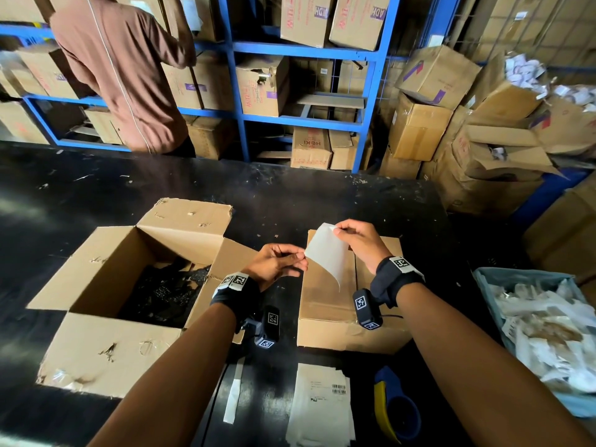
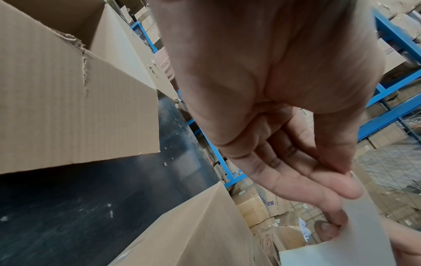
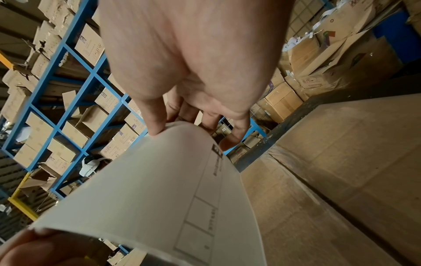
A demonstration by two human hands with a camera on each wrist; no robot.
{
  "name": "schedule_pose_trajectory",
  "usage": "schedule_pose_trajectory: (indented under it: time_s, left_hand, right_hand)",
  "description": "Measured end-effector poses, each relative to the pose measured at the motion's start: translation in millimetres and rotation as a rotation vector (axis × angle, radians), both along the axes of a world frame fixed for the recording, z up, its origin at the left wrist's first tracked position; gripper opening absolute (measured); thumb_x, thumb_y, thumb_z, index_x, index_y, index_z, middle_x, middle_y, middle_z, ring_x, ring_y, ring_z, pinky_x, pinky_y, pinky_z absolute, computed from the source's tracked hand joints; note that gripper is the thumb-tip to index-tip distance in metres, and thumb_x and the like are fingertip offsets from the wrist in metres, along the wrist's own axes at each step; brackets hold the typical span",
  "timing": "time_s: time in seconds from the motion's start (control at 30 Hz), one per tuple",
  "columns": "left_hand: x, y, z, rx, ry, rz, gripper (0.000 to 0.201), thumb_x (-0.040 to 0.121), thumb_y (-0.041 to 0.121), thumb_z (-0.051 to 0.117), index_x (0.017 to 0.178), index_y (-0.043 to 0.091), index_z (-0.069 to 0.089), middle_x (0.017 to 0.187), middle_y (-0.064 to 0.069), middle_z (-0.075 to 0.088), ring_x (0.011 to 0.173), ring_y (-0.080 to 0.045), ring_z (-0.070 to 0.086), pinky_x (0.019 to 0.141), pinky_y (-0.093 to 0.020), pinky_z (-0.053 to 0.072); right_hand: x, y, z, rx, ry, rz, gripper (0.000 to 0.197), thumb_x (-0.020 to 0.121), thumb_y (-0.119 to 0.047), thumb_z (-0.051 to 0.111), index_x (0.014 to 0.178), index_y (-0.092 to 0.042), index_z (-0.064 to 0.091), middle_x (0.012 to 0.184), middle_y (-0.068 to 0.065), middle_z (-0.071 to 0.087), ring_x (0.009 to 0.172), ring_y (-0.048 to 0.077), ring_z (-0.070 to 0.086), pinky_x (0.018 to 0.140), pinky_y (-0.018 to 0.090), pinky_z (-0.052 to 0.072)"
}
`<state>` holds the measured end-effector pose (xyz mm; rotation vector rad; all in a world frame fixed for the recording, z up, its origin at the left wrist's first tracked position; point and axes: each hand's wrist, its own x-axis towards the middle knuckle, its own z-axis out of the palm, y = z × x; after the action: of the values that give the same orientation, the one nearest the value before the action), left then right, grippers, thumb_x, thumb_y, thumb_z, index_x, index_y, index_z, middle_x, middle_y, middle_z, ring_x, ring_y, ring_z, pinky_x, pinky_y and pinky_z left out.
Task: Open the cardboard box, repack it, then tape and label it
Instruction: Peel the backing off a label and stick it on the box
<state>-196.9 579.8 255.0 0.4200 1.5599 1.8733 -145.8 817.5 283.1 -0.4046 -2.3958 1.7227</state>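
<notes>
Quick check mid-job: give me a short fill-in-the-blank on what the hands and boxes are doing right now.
1. Both hands, left and right, pinch a white ____ above the closed box.
2. The box to the left of the hands has its flaps ____.
3. The blue and yellow tape dispenser lies on the ____ table, untouched.
4. The label's printed side shows in the ____ wrist view.

Missing words: label; open; black; right
</notes>
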Motion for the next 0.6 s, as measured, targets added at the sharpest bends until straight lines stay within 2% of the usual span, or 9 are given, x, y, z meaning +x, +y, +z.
schedule_pose_trajectory:
  time_s: [0.1,0.2,0.33,0.43,0.5,0.6]
  left_hand:
    - [-0.4,-0.1,0.9,-0.009,0.024,-0.018,0.014,0.093,0.013,0.063,0.096,0.013,0.077,0.088,-0.012,0.074,0.082,-0.021,0.071,0.07,-0.028,0.056]
    - [-1.2,1.7,1.2,-0.001,0.035,-0.021,0.016,0.09,0.018,0.065,0.099,0.008,0.075,0.087,-0.012,0.073,0.082,-0.021,0.07,0.071,-0.028,0.057]
    - [-3.7,5.4,-1.2,0.002,0.072,0.001,0.018,0.096,0.013,0.06,0.103,0.0,0.07,0.083,-0.011,0.072,0.079,-0.019,0.069,0.07,-0.027,0.057]
    - [-4.0,11.9,2.3,0.016,0.081,0.058,0.017,0.097,0.01,0.058,0.104,-0.001,0.069,0.08,-0.01,0.071,0.077,-0.017,0.069,0.07,-0.026,0.057]
    - [-5.1,17.6,6.1,0.017,0.112,0.095,0.019,0.098,0.01,0.058,0.105,-0.004,0.068,0.081,-0.013,0.069,0.076,-0.017,0.068,0.071,-0.026,0.057]
    - [-7.8,27.3,10.1,0.002,0.174,0.141,0.02,0.099,0.01,0.057,0.105,-0.006,0.068,0.082,-0.015,0.068,0.075,-0.019,0.067,0.071,-0.027,0.057]
  right_hand:
    - [-0.4,-0.6,-0.6,0.004,-0.01,-0.005,0.012,0.096,-0.019,0.066,0.105,-0.015,0.073,0.097,0.002,0.067,0.093,0.014,0.06,0.086,0.032,0.049]
    - [-0.4,-1.6,-1.6,0.017,-0.028,-0.012,0.012,0.096,-0.022,0.066,0.105,-0.017,0.073,0.099,0.001,0.068,0.096,0.016,0.061,0.088,0.035,0.05]
    - [1.7,-4.8,-1.2,0.034,-0.042,-0.024,0.017,0.097,-0.019,0.066,0.112,-0.014,0.072,0.101,-0.002,0.068,0.097,0.014,0.06,0.084,0.026,0.05]
    - [1.1,-6.9,-2.0,0.109,-0.025,-0.027,0.031,0.091,-0.019,0.075,0.12,-0.017,0.067,0.111,-0.001,0.066,0.103,0.012,0.061,0.092,0.026,0.05]
    - [1.3,-11.0,2.2,0.118,0.022,-0.028,0.026,0.088,-0.017,0.078,0.112,-0.016,0.068,0.106,0.001,0.068,0.097,0.012,0.064,0.088,0.027,0.052]
    - [5.3,-21.2,14.3,-0.012,0.079,0.081,0.009,0.089,-0.008,0.074,0.098,-0.008,0.073,0.088,0.011,0.074,0.077,0.019,0.07,0.073,0.036,0.061]
